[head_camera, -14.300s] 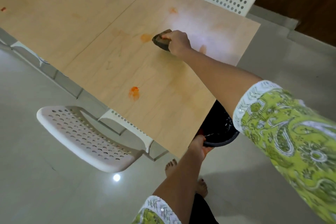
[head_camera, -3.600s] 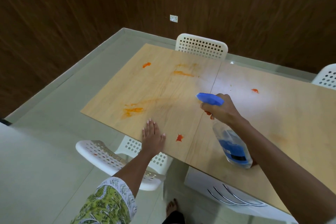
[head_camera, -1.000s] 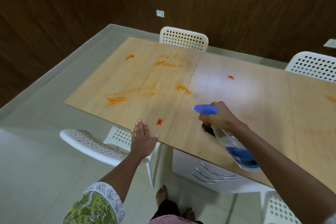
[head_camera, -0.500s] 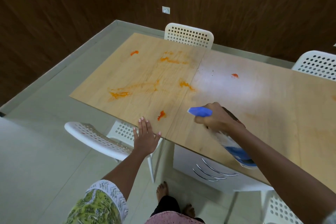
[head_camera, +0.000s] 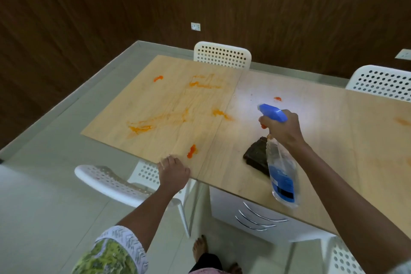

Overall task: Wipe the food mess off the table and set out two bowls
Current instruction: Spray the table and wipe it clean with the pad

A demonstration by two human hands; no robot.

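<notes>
My right hand [head_camera: 283,129] grips a clear spray bottle [head_camera: 281,176] with a blue nozzle and blue liquid, held above the light wooden table [head_camera: 333,140]. A dark cloth [head_camera: 255,154] lies on the table just under the bottle. Orange food smears [head_camera: 142,128] and blobs [head_camera: 192,151] cover the table's left half, with a small spot [head_camera: 277,98] further back. My left hand [head_camera: 173,172] rests on the table's near edge, fingers curled over it, beside an orange blob. No bowls are in view.
White perforated chairs stand around the table: one at the far side [head_camera: 222,54], one at the far right [head_camera: 381,82], one at the near left [head_camera: 111,182], one at the lower right [head_camera: 340,258]. A white drawer unit [head_camera: 255,216] sits under the table. My bare feet show below.
My right hand has lifted the spray bottle up and back, uncovering the dark cloth on the table. My left hand has moved onto the table's near edge.
</notes>
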